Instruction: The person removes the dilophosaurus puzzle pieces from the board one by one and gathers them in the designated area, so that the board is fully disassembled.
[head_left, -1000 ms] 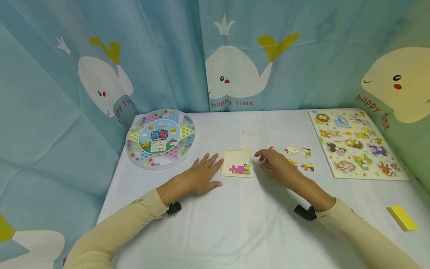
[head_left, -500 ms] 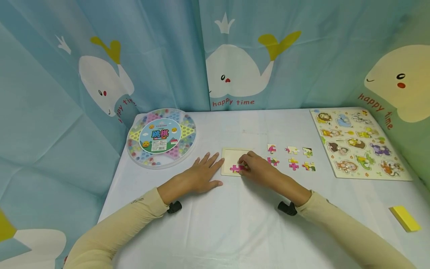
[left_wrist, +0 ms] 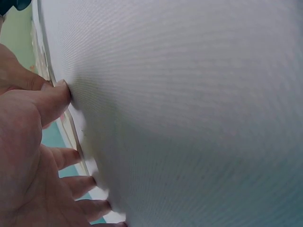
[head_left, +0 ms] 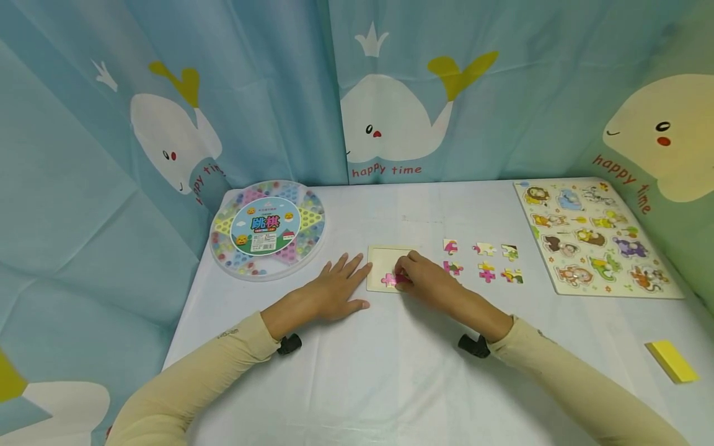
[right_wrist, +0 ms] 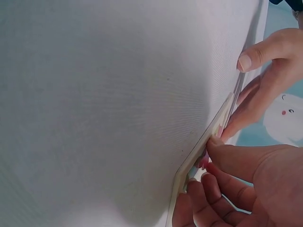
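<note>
A small square puzzle tray (head_left: 382, 257) lies on the white table, with pink jigsaw pieces (head_left: 388, 280) along its lower edge. My left hand (head_left: 334, 291) rests flat on the table with fingers spread, its fingertips right at the tray's left edge. Over the tray's lower right part, my right hand (head_left: 432, 282) pinches a pink jigsaw piece (right_wrist: 204, 161) between thumb and fingers, as the right wrist view shows. Most of that piece is hidden behind the fingers. In the left wrist view the left hand's (left_wrist: 33, 142) fingertips touch the cloth.
Several loose jigsaw pieces (head_left: 487, 272) lie in two rows right of the tray. A round Chinese checkers box (head_left: 264, 229) stands at the back left, an animal puzzle board (head_left: 599, 238) at the back right. A yellow block (head_left: 672, 361) lies near the right edge.
My right hand has moved left from beside the tray onto its lower right piece, uncovering loose pieces behind it. During the last half second it has barely shifted. The left hand has stayed still.
</note>
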{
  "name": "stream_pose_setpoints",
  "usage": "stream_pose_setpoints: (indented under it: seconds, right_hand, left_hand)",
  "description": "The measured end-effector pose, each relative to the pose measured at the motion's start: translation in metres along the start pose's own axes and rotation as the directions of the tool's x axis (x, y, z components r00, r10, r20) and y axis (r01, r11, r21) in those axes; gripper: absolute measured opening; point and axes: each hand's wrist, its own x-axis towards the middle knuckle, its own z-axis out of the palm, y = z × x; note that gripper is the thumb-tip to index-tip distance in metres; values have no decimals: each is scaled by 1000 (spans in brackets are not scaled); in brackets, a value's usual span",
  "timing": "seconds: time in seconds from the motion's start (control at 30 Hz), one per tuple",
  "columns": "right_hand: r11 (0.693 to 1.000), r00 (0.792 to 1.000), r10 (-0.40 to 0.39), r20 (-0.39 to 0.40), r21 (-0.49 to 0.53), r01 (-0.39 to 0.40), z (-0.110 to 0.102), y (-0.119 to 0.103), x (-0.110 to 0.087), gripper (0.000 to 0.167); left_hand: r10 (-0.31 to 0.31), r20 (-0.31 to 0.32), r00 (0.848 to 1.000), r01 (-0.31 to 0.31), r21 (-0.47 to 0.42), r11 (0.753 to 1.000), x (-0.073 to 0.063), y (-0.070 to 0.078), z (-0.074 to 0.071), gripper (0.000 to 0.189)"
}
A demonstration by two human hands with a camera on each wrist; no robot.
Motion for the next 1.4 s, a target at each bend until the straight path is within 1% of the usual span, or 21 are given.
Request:
stream_pose_setpoints:
  seconds: [0.2, 0.37, 0.57, 0.63, 0.73, 0.9, 1.03, 1.13, 1.23, 1.3, 1.4]
  right_hand:
    - [1000, 999, -21, -25, -8, 21, 1, 1, -1, 24]
    - [999, 999, -36, -22, 8, 36, 0, 2, -1, 25]
    - [998, 998, -52, -30, 36, 53, -4, 3, -5, 19]
    - [996, 997, -65, -41, 52, 67, -7, 4, -7, 17]
    - [995, 997, -64, -45, 73, 67, -12, 4, -11, 16]
    - [994, 998, -40, -46, 99, 45, -26, 2, -18, 16]
    - [992, 998, -28, -63, 120, 36, -41, 7, -26, 18]
    - [990, 998, -13, -62, 140, 21, -54, 16, -34, 19]
    - [989, 997, -2, -75, 147, 13, -67, 26, -45, 19]
    - [991, 996, 13, -83, 137, -1, -75, 34, -54, 19]
    - [993, 994, 15, -110, 119, -2, -84, 50, -70, 18]
  left_hand:
    - [8, -15, 1000, -8, 1, 1000, 0, 0, 0, 83]
    - [11, -16, 1000, -11, -3, 1000, -1, 0, 0, 83]
    - [9, -14, 1000, -9, -15, 1000, -2, 1, 0, 83]
    - [6, -8, 1000, -6, -7, 1000, -1, 1, 1, 84]
    - [3, -5, 1000, -3, -1, 1000, -1, 0, 2, 85]
    - [6, -10, 1000, -6, 5, 1000, 0, -1, 4, 85]
    - [5, -12, 1000, -5, 2, 1000, 1, -2, 5, 85]
    - [4, -14, 1000, -4, 2, 1000, 1, -2, 5, 85]
    - [5, -13, 1000, -5, 0, 1000, 0, -2, 5, 85]
    - [4, -10, 1000, -4, -4, 1000, 0, -1, 4, 85]
    - [-1, -5, 1000, 1, -6, 1000, -1, 0, 3, 85]
